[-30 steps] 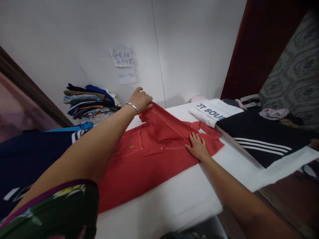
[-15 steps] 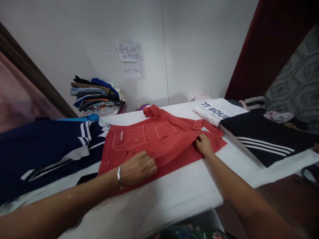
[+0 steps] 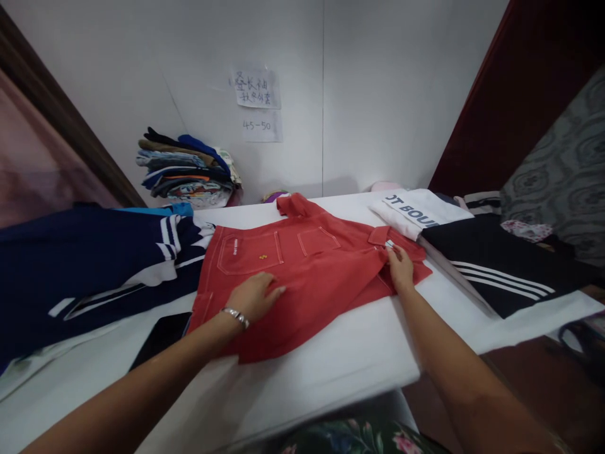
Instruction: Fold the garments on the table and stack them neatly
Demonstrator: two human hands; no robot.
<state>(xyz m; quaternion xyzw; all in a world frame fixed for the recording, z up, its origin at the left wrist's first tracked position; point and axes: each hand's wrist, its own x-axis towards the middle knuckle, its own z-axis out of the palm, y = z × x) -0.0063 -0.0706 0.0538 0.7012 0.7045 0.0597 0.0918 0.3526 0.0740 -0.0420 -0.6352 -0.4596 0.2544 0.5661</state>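
Note:
A red collared shirt (image 3: 312, 277) with white stitching and pockets lies spread on the white table (image 3: 331, 378). Its collar points to the right, and one short sleeve sticks out at the back. My left hand (image 3: 255, 296), with a silver bracelet at the wrist, rests on the shirt's lower body, thumb apart from the fingers. Near the collar, my right hand (image 3: 401, 270) pinches the edge of the front panel between thumb and fingers. A small white label shows inside the collar, beside those fingertips.
Dark blue clothes (image 3: 94, 258) with white stripes lie at the left, beside a black flat object (image 3: 163, 337). Black striped clothing (image 3: 505, 265) and a folded white garment (image 3: 420, 211) lie at the right. A folded clothes stack (image 3: 189, 170) stands by the wall.
My left hand has gone from closed to open and shifted slightly left on the shirt. The near front panel now spreads further toward me. My right hand stays by the collar.

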